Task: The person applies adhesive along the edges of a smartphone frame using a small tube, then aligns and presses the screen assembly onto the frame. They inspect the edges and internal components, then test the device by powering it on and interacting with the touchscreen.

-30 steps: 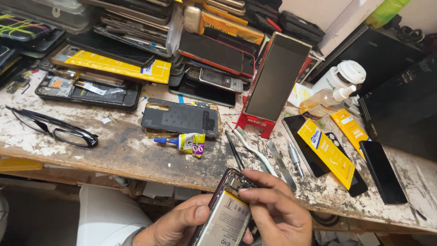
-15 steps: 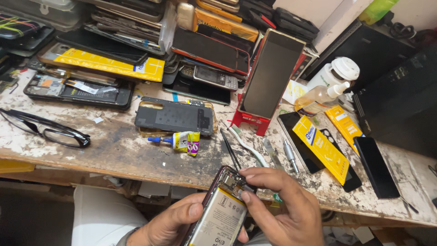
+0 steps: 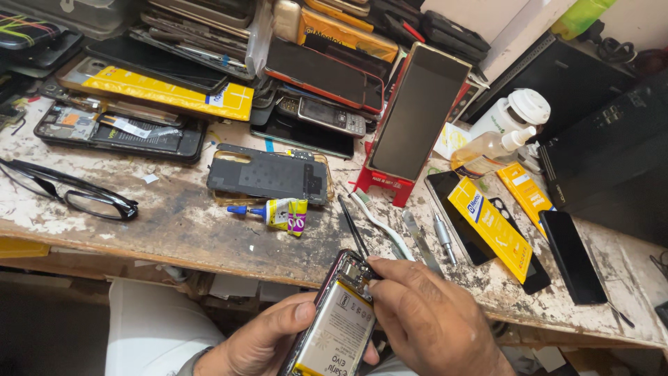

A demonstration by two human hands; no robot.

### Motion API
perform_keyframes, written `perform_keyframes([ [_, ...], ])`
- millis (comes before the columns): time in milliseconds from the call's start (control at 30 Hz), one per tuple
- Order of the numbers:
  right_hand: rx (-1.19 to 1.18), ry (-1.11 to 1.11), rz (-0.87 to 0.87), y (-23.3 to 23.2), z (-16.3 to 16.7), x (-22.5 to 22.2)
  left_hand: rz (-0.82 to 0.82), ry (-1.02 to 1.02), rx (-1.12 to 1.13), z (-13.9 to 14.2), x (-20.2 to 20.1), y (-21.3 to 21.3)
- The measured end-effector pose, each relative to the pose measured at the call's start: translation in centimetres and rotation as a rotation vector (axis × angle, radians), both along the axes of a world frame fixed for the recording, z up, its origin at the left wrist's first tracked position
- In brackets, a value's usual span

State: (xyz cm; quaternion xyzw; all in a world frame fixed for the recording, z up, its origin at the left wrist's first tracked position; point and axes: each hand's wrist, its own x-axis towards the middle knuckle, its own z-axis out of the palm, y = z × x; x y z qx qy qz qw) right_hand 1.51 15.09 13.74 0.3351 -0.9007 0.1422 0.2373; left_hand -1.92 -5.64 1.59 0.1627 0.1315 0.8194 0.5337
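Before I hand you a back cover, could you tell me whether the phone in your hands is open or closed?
Open: the phone shows its bare battery, held by the left hand.

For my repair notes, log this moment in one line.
left hand: holds opened phone | right hand: fingertips at phone's top end | bench: glue tube, eyeglasses

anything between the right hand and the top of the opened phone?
Nothing visible. The right hand already has its fingertips at the upper end of the opened phone, beside the battery, while the left hand cradles the phone from below.
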Motion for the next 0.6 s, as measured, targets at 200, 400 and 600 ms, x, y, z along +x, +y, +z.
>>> perform_keyframes([
  [200,-0.032,-0.002,-0.011,0.1,-0.5,-0.1,-0.013,-0.021,0.010,0.1,0.0,-0.1],
  [400,-0.079,-0.057,-0.020,0.4,-0.3,0.0,-0.045,-0.037,-0.034,0.3,0.1,-0.3],
  [600,-0.241,-0.270,0.025,1.0,0.8,0.0,-0.032,0.042,-0.043,0.6,0.0,-0.5],
])
